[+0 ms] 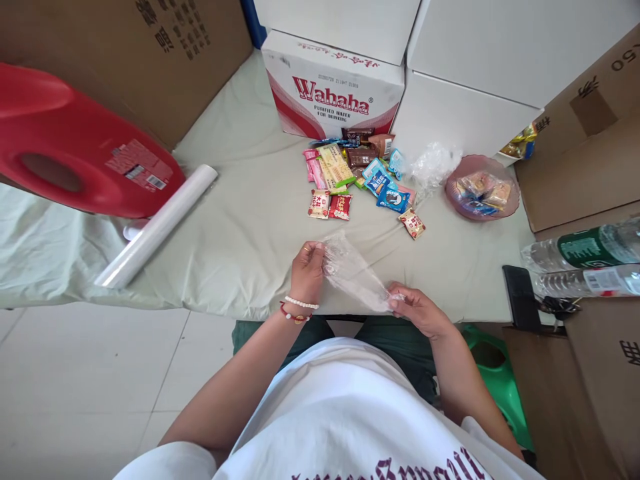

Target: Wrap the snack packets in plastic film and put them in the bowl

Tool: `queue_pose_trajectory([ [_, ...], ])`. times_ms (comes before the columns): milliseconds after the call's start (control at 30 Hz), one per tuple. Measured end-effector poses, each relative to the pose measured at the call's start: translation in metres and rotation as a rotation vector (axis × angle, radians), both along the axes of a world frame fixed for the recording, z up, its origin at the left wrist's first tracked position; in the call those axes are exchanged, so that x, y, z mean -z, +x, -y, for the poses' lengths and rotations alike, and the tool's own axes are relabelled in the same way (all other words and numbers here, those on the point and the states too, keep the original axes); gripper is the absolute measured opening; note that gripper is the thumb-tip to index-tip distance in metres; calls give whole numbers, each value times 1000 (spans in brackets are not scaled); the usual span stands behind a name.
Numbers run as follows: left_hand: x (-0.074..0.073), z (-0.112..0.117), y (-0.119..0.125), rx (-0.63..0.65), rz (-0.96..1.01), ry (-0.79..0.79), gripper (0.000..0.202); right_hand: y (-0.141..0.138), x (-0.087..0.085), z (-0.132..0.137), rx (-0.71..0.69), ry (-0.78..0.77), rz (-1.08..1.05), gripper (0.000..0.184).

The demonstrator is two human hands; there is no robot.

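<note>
A clear plastic bag (353, 270) is stretched between my two hands over the table's front edge. My left hand (307, 270) pinches its upper left end, the fingers closed. At the lower right end, my right hand (417, 308) grips the other part of the plastic between thumb and fingers. Beyond the bag lies a pile of wrapped snacks, with a blue packet (393, 199), a yellow-green packet (336, 165) and a red packet (341, 207) among them. One cream-and-red packet (413, 224) sits apart, nearer my right hand.
Crumpled clear plastic (434, 167) lies beside a pink bowl (457, 200) of wrapped snacks. A white plastic roll (157, 227) and red jug (90, 140) are at left. A Wahaha carton (333, 90) stands behind. Bottles (585, 248) and a black phone (521, 298) lie at right.
</note>
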State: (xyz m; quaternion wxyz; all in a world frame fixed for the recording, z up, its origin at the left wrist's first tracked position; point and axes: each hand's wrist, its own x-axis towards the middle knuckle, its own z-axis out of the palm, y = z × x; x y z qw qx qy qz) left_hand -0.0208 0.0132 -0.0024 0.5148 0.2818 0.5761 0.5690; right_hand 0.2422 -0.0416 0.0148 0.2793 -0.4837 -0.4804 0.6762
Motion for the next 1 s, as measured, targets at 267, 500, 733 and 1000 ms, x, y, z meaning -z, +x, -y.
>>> queue_pose_trajectory([
  [267,5,-2,11,-133,-17,-10,32,-3,0,4,373,-145,-261,55],
  [500,8,-7,-5,-199,-43,-67,30,19,1,5,411,-163,10,46],
  [733,7,-6,0,-129,-13,-105,27,-5,-15,10,308,799,753,33],
  [1000,-2,14,-5,173,143,-4,66,-68,10,-37,81,889,762,22],
])
